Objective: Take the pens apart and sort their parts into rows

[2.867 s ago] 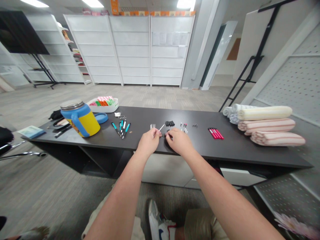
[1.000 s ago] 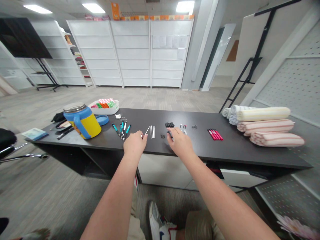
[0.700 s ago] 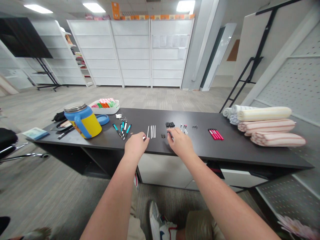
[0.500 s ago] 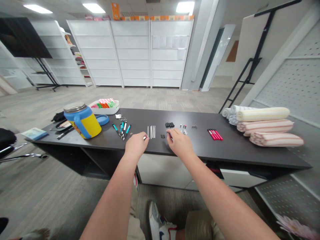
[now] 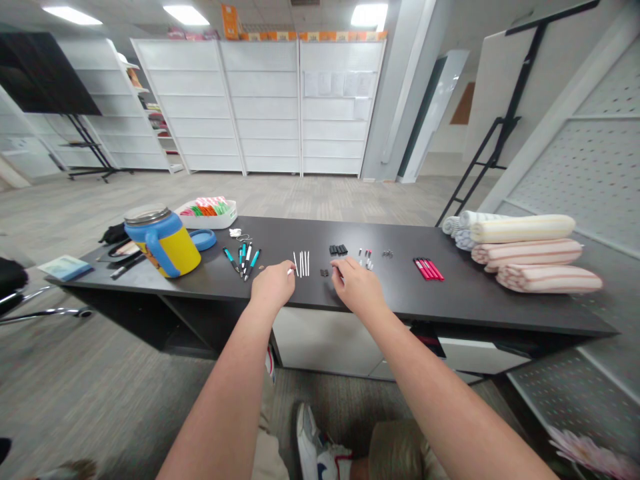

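White sticks (image 5: 301, 264) lie in row on table (image 5: 400, 240), just beside left hand (image 5: 273, 285). Right hand (image 5: 359, 283) near small dark bits (image 5: 324, 273). Fingers bent on both; cannot tell if pinching anything. Left-hand bump could roll sticks.

Blue/yellow mug (image 5: 177, 250), L, w/ blue disc (image 5: 204, 239) adj.; wht. tray (image 5: 228, 217) behind, holding multicol. packets (image 5: 206, 206). R: rolled towels (image 5: 530, 253), stacked. Bkgd.: wht. shelving units (image 5: 263, 110), ctr.; lg. blk. screen (image 5: 46, 73) on wheeled stand (image 5: 91, 142), upper L.
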`<action>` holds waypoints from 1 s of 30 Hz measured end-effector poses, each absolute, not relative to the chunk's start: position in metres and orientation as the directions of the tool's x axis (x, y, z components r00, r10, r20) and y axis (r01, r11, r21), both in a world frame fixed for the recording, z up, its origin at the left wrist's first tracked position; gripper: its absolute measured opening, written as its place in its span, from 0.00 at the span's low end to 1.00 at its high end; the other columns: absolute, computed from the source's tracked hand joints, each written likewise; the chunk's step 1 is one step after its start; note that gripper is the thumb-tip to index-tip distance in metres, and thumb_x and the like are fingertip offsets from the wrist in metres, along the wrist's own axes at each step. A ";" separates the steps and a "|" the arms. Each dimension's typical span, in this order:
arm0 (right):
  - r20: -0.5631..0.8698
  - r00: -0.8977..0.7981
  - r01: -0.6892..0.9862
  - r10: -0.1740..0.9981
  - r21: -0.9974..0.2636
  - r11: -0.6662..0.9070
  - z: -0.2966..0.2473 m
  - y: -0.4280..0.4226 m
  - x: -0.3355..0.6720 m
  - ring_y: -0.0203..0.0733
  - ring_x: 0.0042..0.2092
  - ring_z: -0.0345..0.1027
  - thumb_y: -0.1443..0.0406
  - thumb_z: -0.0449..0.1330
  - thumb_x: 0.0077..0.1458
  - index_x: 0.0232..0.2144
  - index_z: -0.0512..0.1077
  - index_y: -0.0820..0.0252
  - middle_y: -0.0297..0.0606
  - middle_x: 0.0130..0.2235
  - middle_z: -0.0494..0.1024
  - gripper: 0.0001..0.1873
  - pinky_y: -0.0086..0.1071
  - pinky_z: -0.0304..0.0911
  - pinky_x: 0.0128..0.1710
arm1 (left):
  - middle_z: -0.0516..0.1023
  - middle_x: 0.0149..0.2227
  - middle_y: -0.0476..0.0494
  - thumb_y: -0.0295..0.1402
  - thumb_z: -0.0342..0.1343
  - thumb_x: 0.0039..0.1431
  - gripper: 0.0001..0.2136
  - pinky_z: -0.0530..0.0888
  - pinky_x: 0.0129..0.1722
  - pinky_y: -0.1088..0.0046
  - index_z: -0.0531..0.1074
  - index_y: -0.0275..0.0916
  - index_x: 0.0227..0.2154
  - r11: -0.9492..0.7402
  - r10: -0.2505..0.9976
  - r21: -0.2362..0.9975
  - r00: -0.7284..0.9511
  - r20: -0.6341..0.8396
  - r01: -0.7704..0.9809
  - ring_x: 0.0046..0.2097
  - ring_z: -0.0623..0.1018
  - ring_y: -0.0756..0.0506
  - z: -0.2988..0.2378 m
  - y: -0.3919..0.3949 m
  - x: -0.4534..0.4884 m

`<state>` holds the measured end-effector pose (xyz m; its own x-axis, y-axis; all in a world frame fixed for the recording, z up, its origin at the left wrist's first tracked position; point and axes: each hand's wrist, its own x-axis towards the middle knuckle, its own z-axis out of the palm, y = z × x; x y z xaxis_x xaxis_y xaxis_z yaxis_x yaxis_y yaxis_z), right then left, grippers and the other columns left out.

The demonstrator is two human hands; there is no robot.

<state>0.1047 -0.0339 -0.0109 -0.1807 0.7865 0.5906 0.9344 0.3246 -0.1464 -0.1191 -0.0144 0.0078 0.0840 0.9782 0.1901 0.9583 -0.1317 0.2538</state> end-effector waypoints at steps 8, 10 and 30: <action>0.590 -0.183 0.933 0.786 -0.148 0.328 -0.014 -0.032 0.106 0.43 0.39 0.75 0.62 0.50 0.70 0.50 0.76 0.56 0.43 0.45 0.81 0.16 0.33 0.61 0.34 | 0.84 0.43 0.39 0.36 0.49 0.67 0.16 0.75 0.44 0.62 0.78 0.50 0.50 -0.158 0.971 0.223 0.109 0.214 0.962 0.45 0.83 0.36 0.005 -0.008 -0.117; 0.590 -0.180 0.932 0.787 -0.153 0.328 -0.014 -0.031 0.105 0.43 0.39 0.75 0.62 0.50 0.70 0.50 0.76 0.56 0.43 0.46 0.81 0.16 0.33 0.61 0.34 | 0.84 0.42 0.38 0.36 0.49 0.67 0.15 0.74 0.45 0.64 0.77 0.47 0.50 -0.156 0.970 0.224 0.106 0.218 0.962 0.45 0.83 0.36 0.006 -0.008 -0.117; 0.460 -0.525 0.674 0.716 -0.290 0.680 -0.008 -0.032 0.126 0.39 0.41 0.71 0.61 0.58 0.69 0.40 0.77 0.58 0.39 0.41 0.77 0.10 0.30 0.63 0.42 | 0.83 0.46 0.43 0.30 0.58 0.59 0.21 0.75 0.46 0.69 0.72 0.44 0.56 -0.579 0.815 0.434 0.500 0.292 0.690 0.45 0.81 0.42 0.006 -0.024 -0.080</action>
<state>0.1259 -0.0319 -0.0082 -0.5249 0.7163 0.4597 0.6738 0.6798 -0.2898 -0.0795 -0.0243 0.0064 0.4997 0.8154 0.2923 0.6903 -0.5787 0.4342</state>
